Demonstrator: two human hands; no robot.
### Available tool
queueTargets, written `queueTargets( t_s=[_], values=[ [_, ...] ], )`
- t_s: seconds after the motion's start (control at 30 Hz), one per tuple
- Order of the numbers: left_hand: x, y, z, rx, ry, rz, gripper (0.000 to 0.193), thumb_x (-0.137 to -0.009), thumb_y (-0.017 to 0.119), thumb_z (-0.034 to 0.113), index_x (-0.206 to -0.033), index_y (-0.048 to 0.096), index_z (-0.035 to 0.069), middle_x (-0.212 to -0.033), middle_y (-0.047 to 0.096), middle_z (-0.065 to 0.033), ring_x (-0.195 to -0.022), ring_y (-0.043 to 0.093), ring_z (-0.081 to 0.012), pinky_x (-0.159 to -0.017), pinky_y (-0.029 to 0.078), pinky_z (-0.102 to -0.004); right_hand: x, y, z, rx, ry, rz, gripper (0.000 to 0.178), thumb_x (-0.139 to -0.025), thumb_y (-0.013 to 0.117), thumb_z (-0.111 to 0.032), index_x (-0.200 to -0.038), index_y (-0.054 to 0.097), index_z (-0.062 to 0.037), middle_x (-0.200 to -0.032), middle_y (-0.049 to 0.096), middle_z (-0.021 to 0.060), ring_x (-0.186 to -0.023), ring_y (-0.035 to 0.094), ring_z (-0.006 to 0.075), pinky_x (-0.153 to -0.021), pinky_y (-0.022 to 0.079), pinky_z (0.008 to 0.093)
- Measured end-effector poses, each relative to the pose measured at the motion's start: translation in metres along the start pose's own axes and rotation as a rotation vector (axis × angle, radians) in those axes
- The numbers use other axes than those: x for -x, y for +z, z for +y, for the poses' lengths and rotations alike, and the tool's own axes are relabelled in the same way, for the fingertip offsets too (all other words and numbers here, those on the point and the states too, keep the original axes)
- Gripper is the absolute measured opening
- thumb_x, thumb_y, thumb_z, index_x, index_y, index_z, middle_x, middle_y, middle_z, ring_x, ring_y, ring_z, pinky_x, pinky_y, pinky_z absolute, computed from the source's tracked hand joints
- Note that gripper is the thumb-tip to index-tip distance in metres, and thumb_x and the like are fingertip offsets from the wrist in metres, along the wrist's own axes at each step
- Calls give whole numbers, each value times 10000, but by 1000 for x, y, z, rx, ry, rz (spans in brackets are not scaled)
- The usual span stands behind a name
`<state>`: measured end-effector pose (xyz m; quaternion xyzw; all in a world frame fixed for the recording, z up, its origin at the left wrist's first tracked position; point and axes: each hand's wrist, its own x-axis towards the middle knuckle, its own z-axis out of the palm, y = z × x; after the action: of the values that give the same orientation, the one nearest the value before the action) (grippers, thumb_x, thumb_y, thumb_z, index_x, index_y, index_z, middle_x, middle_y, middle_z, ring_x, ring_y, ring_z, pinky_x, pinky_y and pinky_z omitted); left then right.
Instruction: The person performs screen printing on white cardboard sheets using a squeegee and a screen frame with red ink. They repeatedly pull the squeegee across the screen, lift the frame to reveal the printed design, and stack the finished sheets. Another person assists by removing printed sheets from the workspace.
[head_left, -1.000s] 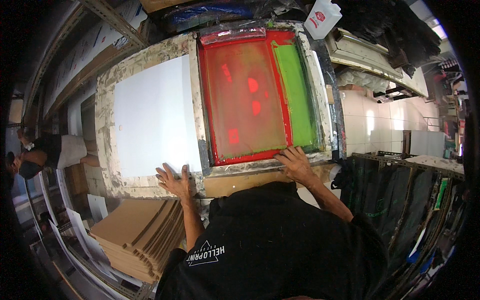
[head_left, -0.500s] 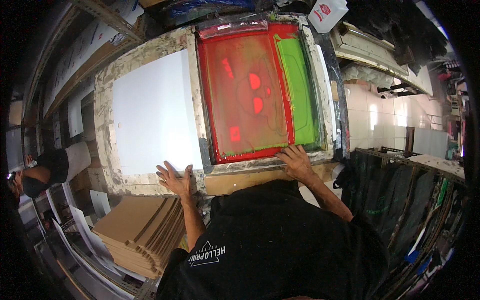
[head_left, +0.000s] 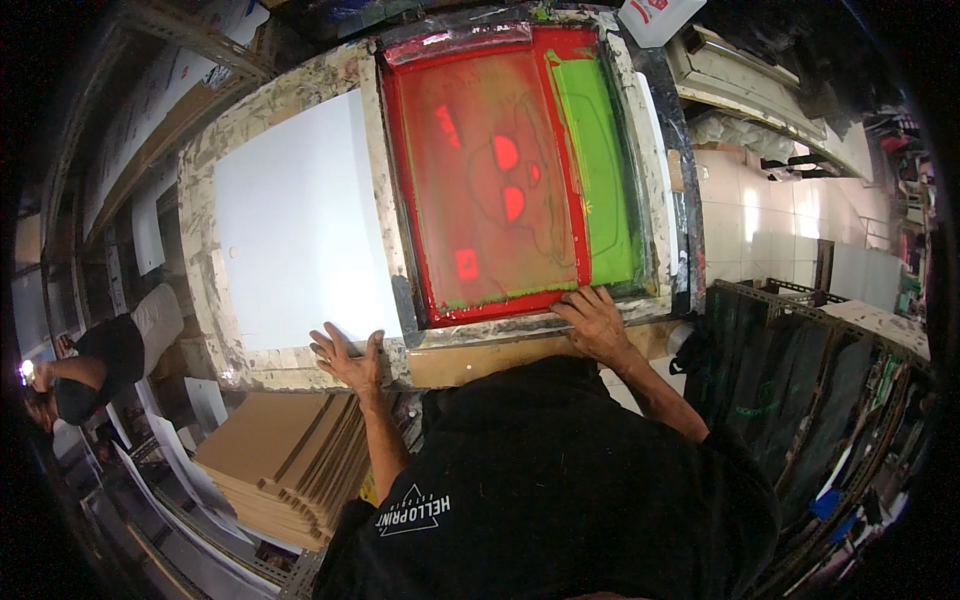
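Observation:
My left hand [head_left: 352, 362] lies at the near edge of a large white sheet [head_left: 300, 220], fingers spread and thumb out. Right of the sheet is a screen printing frame [head_left: 480, 337] with worn, stained bars. Its mesh [head_left: 435, 200] is mostly red, with darker outlines and bright red shapes. A bright green area [head_left: 605, 170] fills the right part, beyond a red strip. My right hand [head_left: 597, 328] grips the near bar of this frame, fingers bent over it; the undersides of the fingers are hidden.
Sheet and frame rest on a paint-stained table [head_left: 200, 200]. A stack of brown cardboard [head_left: 265, 440] stands below my left forearm. A white plastic container [head_left: 655, 15] is at the far right corner. Dark racks [head_left: 780, 360] stand at the right. Another person [head_left: 100, 370] is at the left.
The view has shifted slightly, so table and frame sit a little differently in it. Both hands keep their places on the sheet and the frame. At the left, the other person's arm has moved slightly.

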<state>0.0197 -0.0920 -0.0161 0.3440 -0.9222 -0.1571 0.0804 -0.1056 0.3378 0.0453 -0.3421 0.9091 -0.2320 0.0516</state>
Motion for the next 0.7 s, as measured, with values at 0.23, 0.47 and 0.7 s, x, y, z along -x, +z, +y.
queueTargets(
  t_s=[0.23,0.47,0.7],
  values=[
    [1,-3,3,-8,8,3,1065,-686,740,678,-1516,324,157,-1602,142,-192,-1470,86,-436,-1129,30,-669,0,2,1,-46,17,6,443,-615,697,-40,-1054,669,-82,-1031,611,83,-1001,562,274,-861,430,414],
    [0,-1,-2,-9,1,-12,1079,-676,748,679,-1518,321,156,-1600,144,-203,-1465,87,-450,-1122,35,-677,-3,-1,1,-42,15,-12,460,-597,719,-47,-1052,667,-86,-1027,605,82,-998,560,273,-855,431,414],
    [-1,0,-4,4,2,-16,1104,-661,755,684,-1520,315,149,-1597,147,-212,-1463,84,-459,-1114,37,-687,-4,-5,2,-74,25,-52,467,-616,706,-34,-1078,658,-88,-1032,590,77,-1005,554,269,-854,433,412]
  ],
)
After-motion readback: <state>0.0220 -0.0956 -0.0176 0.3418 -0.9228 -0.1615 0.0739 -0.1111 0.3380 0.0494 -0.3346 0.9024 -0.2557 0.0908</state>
